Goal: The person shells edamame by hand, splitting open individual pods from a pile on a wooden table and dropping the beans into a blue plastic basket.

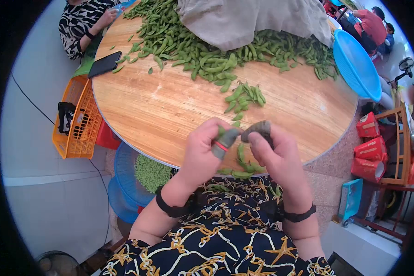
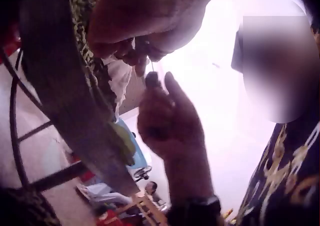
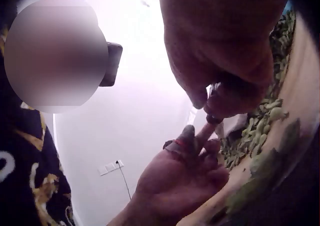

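Note:
Both hands meet over the near edge of the round table. My left hand (image 1: pixel 202 147) has a grey cover on its thumb, tied with a red band (image 1: pixel 221 146). In the right wrist view its thumb and index finger point up, apart from each other. A dark covered finger (image 1: pixel 256 130) of my right hand (image 1: pixel 280 154) points at the left fingertips, its bare thumb bent alongside. The fingertips of the two hands come together; I cannot tell whether anything is pinched there. Green soybean pods (image 1: pixel 244 168) lie beneath and beside the hands.
A large heap of pods (image 1: pixel 170 43) covers the far side of the table (image 1: pixel 147 110), partly under a grey cloth (image 1: pixel 257 20). A phone (image 1: pixel 105 64) lies at the left edge, a blue basket (image 1: pixel 358 64) at the right. Shelled beans (image 1: pixel 152 174) fill a blue basket below.

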Tool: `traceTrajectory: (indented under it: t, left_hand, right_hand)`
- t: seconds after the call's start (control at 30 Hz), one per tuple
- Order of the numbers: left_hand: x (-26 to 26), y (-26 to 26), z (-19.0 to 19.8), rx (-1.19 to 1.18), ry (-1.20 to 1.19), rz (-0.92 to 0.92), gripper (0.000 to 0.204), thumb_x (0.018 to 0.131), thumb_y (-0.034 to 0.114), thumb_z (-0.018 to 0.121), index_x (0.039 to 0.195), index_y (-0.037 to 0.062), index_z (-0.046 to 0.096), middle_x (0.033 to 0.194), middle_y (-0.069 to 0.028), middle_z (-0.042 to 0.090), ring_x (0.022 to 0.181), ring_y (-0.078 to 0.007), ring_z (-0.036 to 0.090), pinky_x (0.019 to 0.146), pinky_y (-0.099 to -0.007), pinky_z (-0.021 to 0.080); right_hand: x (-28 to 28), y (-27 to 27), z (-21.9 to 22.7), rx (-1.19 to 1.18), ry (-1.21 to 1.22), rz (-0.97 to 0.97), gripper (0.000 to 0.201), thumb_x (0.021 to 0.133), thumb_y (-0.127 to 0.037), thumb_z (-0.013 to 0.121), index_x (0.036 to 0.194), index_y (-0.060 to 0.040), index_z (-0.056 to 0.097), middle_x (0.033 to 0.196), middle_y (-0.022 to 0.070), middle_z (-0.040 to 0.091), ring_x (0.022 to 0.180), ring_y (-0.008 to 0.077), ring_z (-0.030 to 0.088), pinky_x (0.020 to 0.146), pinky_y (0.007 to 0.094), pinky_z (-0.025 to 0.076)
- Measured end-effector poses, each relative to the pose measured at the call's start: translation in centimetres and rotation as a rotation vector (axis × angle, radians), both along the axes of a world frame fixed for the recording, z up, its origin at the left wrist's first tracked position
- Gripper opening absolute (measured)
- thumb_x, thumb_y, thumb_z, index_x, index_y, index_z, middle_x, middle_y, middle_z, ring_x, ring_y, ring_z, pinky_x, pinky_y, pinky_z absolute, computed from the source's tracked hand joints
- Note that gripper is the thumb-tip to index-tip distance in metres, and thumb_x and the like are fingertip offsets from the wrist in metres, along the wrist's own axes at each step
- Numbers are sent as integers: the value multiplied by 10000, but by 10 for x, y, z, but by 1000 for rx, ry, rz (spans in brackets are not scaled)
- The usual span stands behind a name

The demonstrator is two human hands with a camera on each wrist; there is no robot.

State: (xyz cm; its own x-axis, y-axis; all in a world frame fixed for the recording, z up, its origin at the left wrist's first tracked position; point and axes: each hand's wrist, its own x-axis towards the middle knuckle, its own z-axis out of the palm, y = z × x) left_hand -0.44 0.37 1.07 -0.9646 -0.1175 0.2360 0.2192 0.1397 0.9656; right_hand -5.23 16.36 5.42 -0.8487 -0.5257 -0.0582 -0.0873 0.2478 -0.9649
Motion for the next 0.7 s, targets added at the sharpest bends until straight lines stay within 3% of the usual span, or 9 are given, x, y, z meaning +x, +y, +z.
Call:
traceTrajectory:
  t: [0.03, 0.07, 0.17, 0.27, 0.37, 0.43, 0.47, 0.53, 0.7]
  left_hand:
    - [0, -1, 0, -4, 1, -1, 171, 827, 110, 579, 966, 20, 622, 818, -30, 519, 721, -141, 513, 665, -250, 423]
    - [0, -2, 0, 134, -48, -20, 207, 866, 137, 520, 1008, 22, 617, 856, -23, 495, 790, -132, 493, 735, -250, 400]
    - [-2, 0, 1, 308, -60, -77, 283, 915, 176, 432, 1085, 24, 599, 920, -16, 443, 899, -125, 450, 841, -255, 355]
    - [-2, 7, 2, 301, -23, -131, 315, 927, 177, 395, 1134, 23, 575, 946, -20, 412, 943, -129, 426, 879, -259, 336]
    - [-1, 13, 0, 308, -27, -115, 288, 903, 139, 441, 1130, 15, 570, 958, -23, 451, 936, -124, 455, 871, -258, 356]
    - [0, 14, -2, 579, -150, -44, 185, 863, 106, 521, 1002, 18, 606, 931, -29, 537, 873, -109, 509, 831, -258, 396]
    - [0, 13, -5, 580, -148, -40, 185, 863, 106, 521, 1002, 18, 606, 931, -29, 537, 873, -109, 509, 831, -258, 396]
    - [1, 11, -10, 835, -85, -26, 52, 822, 81, 590, 841, 33, 589, 862, -31, 602, 787, -91, 542, 766, -252, 430]
    - [2, 11, -6, 843, -149, 60, 64, 819, 59, 593, 769, 49, 553, 809, -27, 608, 756, -79, 539, 715, -235, 433]
  right_hand:
    - [0, 0, -4, -158, -206, -76, 147, 847, -149, 576, 843, -1, 585, 585, -8, 515, 510, 68, 460, 465, 233, 367]
    - [0, -1, -6, -141, -204, -90, 141, 869, -139, 548, 879, -1, 579, 617, -58, 479, 554, 18, 419, 467, 203, 344]
    - [4, -6, -8, -298, -455, -42, 145, 862, -140, 557, 859, 3, 574, 608, -44, 490, 550, 21, 426, 466, 200, 349]
    - [9, -10, -17, -215, -383, 75, 141, 860, -137, 557, 840, 2, 561, 607, -43, 491, 543, 21, 429, 460, 198, 352]
    - [10, -13, -17, -246, -303, 43, 142, 855, -140, 567, 821, -3, 548, 602, -42, 491, 537, 19, 428, 452, 202, 352]
    - [7, -11, -18, -214, -279, 62, 146, 865, -149, 554, 819, -11, 545, 612, -38, 495, 541, 20, 432, 461, 199, 358]
    - [8, -9, -19, -183, -264, 76, 152, 874, -159, 540, 817, -19, 541, 622, -34, 500, 544, 22, 437, 470, 196, 364]
    - [9, -9, -18, -238, -378, 99, 167, 890, -173, 512, 813, -27, 538, 635, -31, 504, 547, 27, 442, 480, 192, 368]
    - [9, -6, -17, -323, -574, 152, 225, 927, -200, 425, 798, -45, 525, 670, -24, 513, 556, 39, 455, 506, 181, 376]
